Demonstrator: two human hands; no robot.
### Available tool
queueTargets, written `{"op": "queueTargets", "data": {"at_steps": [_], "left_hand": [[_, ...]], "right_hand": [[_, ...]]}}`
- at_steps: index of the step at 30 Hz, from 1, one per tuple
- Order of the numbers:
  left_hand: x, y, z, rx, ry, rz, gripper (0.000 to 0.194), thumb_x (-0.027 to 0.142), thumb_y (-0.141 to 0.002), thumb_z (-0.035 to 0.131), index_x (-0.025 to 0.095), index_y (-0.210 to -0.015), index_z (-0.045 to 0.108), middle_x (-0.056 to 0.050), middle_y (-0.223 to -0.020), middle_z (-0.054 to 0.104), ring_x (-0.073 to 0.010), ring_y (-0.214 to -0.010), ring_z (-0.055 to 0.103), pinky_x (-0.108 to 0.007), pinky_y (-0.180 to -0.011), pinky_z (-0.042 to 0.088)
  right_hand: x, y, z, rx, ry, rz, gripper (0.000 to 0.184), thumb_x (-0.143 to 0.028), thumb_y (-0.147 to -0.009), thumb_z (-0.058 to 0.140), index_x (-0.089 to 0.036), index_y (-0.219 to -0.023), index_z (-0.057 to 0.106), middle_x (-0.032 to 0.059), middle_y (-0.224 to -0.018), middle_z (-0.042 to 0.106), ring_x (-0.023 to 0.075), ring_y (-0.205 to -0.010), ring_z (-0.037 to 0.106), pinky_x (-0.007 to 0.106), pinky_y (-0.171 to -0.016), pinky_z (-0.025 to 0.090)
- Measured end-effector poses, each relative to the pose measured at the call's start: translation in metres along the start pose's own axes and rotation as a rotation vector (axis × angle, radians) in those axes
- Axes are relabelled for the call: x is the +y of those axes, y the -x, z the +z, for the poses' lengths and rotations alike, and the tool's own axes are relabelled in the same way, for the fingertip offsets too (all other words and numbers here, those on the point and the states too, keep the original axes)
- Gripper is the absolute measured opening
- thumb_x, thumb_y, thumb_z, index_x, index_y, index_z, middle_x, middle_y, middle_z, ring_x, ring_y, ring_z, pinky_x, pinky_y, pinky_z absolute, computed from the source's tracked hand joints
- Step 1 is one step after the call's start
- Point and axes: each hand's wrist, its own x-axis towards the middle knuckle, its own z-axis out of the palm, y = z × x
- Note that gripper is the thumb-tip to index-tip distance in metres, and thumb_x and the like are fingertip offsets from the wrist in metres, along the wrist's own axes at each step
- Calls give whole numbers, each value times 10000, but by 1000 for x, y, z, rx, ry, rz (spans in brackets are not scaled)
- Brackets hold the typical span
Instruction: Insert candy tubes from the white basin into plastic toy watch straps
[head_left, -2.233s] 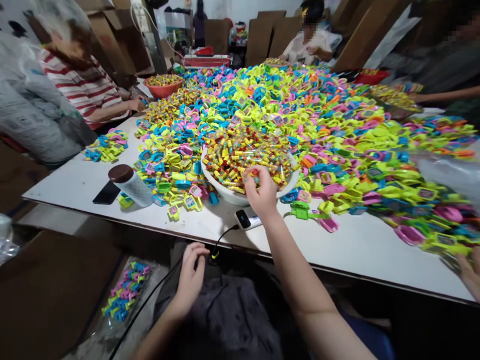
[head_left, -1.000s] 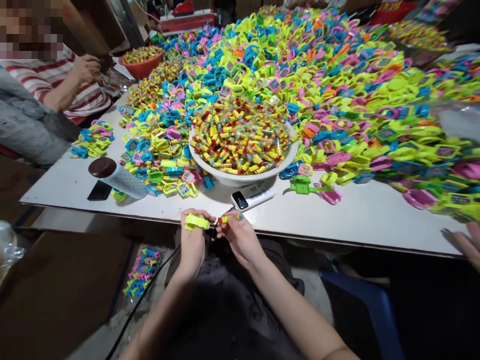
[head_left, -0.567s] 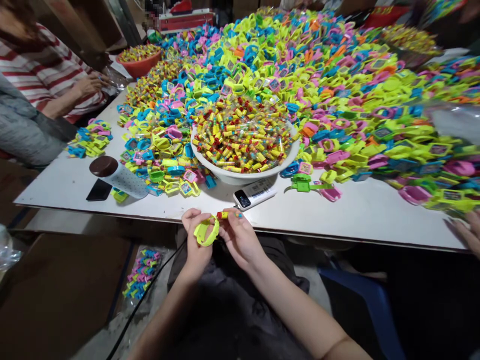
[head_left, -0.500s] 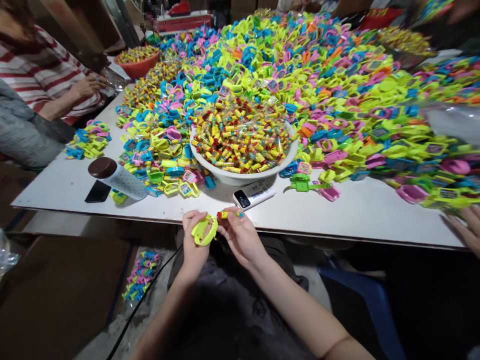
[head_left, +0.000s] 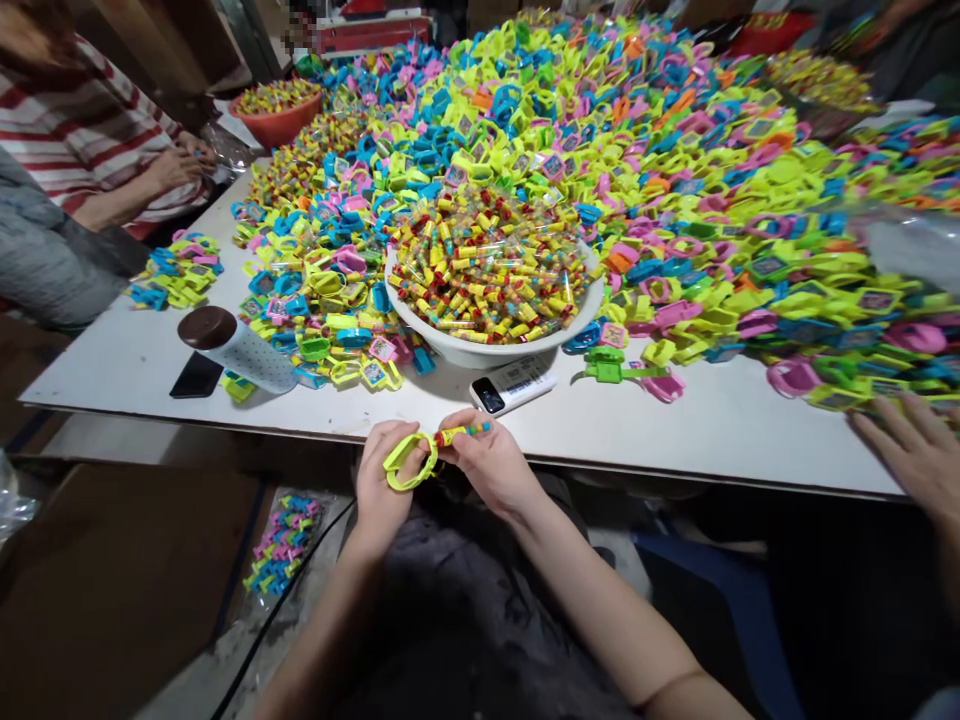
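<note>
My left hand (head_left: 381, 485) is closed around a yellow-green toy watch (head_left: 397, 465), its looped strap facing right. In the fingers of my right hand (head_left: 491, 465) is a small candy tube (head_left: 459, 434) with a yellow label, a red end and coloured pieces inside. The tube's red end is right beside the watch strap; whether they touch I cannot tell. Both hands are over my lap at the table's front edge. Just beyond them stands a white bowl (head_left: 487, 355) heaped with similar candy tubes (head_left: 495, 270).
A large pile of coloured toy watches (head_left: 637, 130) covers the table (head_left: 360, 415). Near the edge lie a white device (head_left: 514, 385), a tumbler (head_left: 247, 350) and a black phone (head_left: 196, 376). A co-worker's hand (head_left: 911, 445) rests at right; a person in stripes (head_left: 97, 130) works at left.
The candy tube in my right hand has turned to show more of its label and coloured end. At right, the co-worker's hand has come further into view.
</note>
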Motion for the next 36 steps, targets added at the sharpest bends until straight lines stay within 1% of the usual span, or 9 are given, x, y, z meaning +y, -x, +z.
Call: {"op": "queueTargets", "data": {"at_steps": [4, 14, 16, 18, 21, 23, 27, 31, 36], "left_hand": [[1, -1, -2, -34, -28, -29, 179, 280, -785, 594, 194, -934, 641, -61, -946, 549, -142, -915, 544, -226, -745, 483], [5, -3, 0, -68, -109, 149, 181, 213, -791, 563, 224, -967, 605, -40, -941, 539, -136, -895, 553, -241, -773, 494], [7, -1, -1, -151, -107, 197, 279, 195, -778, 561, 252, -1051, 571, -48, -1016, 536, -152, -971, 547, -269, -838, 489], [7, 3, -2, -297, -132, 198, 441, 214, -754, 579, 276, -1184, 501, -67, -1146, 509, -186, -1098, 503, -318, -929, 460], [0, 11, -4, -440, -121, 61, 682, 294, -710, 628, 268, -1336, 359, -87, -1303, 431, -232, -1225, 411, -377, -1026, 389], [-7, 15, -4, -413, -24, -74, 708, 366, -708, 620, 246, -1350, 345, -89, -1319, 432, -238, -1219, 423, -375, -1025, 391], [-17, 15, -1, -313, 69, -272, 478, 494, -749, 517, 232, -1149, 532, -66, -1161, 565, -218, -1059, 545, -323, -886, 489], [-19, 11, -1, -281, 2, -242, 375, 514, -721, 539, 232, -966, 566, -45, -931, 612, -195, -867, 593, -284, -743, 518], [-26, 18, 1, -154, 20, -196, 305, 472, -670, 608, 253, -877, 561, -35, -883, 586, -187, -830, 585, -287, -717, 519]], "right_hand": [[-3, 1, -4, -24, 14, 12, 300, -344, -598, 763, -172, -776, 593, -24, -722, 615, 90, -681, 605, 296, -769, 532], [-2, 7, -7, 26, 69, -43, 320, -330, -572, 773, -167, -764, 577, -22, -752, 590, 63, -669, 570, 194, -680, 486], [-4, 7, -6, 48, 103, -104, 305, -320, -578, 762, -169, -743, 554, -24, -756, 571, 59, -654, 544, 185, -651, 462], [-7, 7, -5, 79, 164, -156, 292, -307, -578, 747, -169, -718, 531, -24, -751, 549, 60, -642, 525, 189, -636, 445], [-10, 6, -2, 87, 260, -167, 259, -256, -578, 705, -178, -697, 488, -26, -725, 533, 73, -635, 522, 211, -640, 446], [-6, 7, -1, 50, 308, -172, 234, -198, -574, 664, -187, -707, 472, -22, -738, 540, 84, -654, 532, 225, -651, 454], [8, 9, -2, 23, 394, -191, 253, -124, -542, 615, -189, -745, 480, -7, -813, 560, 97, -716, 543, 223, -658, 449], [9, 7, -3, 3, 326, -137, 286, -93, -509, 606, -185, -737, 461, -22, -781, 538, 78, -666, 510, 205, -633, 421], [8, 2, -1, -2, 198, -104, 298, -72, -478, 588, -181, -693, 413, -43, -731, 517, 54, -627, 487, 179, -615, 376]]}}
